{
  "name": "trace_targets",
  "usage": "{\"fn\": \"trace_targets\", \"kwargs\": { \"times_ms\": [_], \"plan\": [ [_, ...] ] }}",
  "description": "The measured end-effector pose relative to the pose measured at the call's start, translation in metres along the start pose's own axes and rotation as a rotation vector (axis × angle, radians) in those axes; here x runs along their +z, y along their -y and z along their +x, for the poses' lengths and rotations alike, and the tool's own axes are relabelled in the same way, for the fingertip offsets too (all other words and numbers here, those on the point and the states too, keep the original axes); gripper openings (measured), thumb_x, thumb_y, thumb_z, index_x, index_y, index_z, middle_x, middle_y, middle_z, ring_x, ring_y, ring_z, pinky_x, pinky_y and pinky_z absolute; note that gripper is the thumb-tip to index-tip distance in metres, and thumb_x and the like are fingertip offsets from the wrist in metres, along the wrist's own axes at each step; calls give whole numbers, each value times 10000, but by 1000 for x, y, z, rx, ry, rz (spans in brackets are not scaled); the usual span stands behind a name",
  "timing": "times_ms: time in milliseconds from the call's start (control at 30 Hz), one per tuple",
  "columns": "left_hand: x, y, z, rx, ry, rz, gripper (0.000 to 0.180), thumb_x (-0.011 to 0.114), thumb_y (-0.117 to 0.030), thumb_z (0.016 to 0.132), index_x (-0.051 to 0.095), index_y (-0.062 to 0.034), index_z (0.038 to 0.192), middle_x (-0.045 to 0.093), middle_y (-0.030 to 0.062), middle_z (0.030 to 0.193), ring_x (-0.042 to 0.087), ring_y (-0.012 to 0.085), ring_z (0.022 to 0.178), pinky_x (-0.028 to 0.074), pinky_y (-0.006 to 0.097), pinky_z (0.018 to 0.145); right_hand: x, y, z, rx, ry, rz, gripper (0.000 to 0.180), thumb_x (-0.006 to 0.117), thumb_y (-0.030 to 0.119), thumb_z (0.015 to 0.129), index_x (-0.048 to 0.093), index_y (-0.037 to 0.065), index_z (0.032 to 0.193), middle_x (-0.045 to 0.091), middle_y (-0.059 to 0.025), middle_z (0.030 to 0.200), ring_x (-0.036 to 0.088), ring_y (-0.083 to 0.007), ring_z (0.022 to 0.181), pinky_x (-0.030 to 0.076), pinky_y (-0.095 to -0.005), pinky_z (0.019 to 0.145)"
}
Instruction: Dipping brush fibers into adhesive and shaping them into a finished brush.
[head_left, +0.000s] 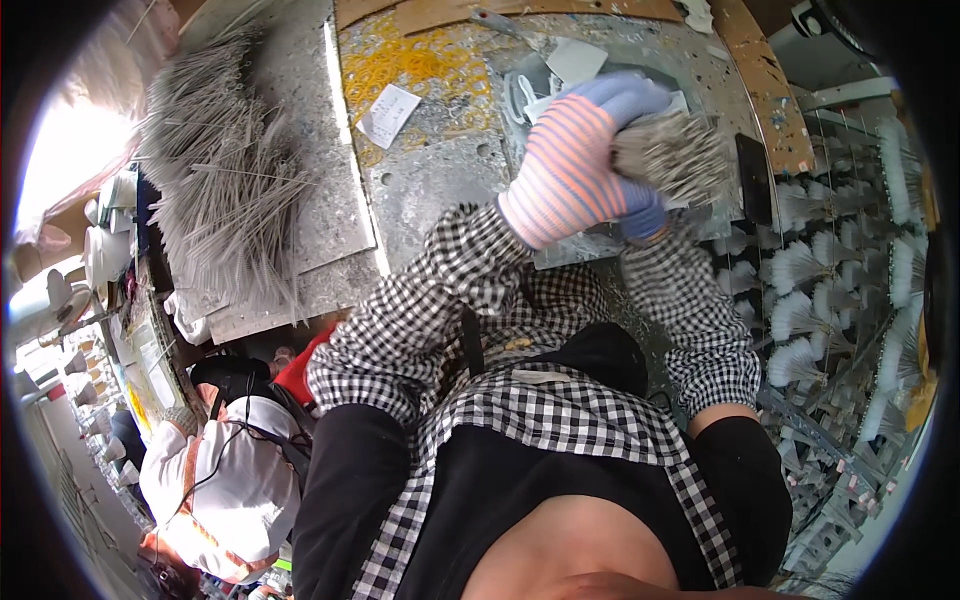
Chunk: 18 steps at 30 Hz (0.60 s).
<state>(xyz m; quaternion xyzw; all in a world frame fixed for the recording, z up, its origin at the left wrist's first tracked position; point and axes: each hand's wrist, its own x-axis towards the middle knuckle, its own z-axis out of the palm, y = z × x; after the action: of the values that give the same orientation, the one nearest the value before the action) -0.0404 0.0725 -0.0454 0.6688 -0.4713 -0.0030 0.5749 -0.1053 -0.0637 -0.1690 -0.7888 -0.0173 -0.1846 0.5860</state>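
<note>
Head view: 1 bundle of grey bristles [672, 152] sits up at centre-right, over the scuffed metal bench [440, 170]. Left hand [580, 160], in a striped pink-and-blue glove, is wrapped over the bundle's left end, fingers curled round it, so it's closed on the bristles. Right hand [648, 222] is mostly hidden under the bundle; only a bit of blue glove shows at its lower edge, touching it. Grip there: can't tell. Both forearms wear black-and-white check sleeves.

Bench, left to right: 1 big loose heap of thin grey rods [225, 170] at far left, 1 patch of yellow rubber bands [415, 65] w/ 1 white paper slip [388, 113] lying at its lower edge. Right side: rack of white bristle tufts [830, 270], approx. a dozen+ visible, too many to count exactly. Lower left: 1 other person in a white top [225, 480], well apart.
</note>
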Motion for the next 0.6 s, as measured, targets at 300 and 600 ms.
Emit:
{"fn": "trace_targets", "kwargs": {
  "times_ms": [300,600],
  "plan": [
    [-92,-6,-56,-164,545,966,340,829,-275,734,673,-96,977,731,117,998,709,294,1018,531,503,864,39,38,97,-378,332,-461,294,690,266,910,726,122,1164,690,-117,1162,613,-305,1166,482,-445,1036],
    [-116,18,-74,-290,768,1063,310,782,-168,752,679,-62,1025,699,138,814,714,329,822,547,451,762,122,-13,219,-185,429,-1150,265,667,359,929,769,215,1126,728,-60,1098,660,-277,1069,516,-459,958]
  ]
}}
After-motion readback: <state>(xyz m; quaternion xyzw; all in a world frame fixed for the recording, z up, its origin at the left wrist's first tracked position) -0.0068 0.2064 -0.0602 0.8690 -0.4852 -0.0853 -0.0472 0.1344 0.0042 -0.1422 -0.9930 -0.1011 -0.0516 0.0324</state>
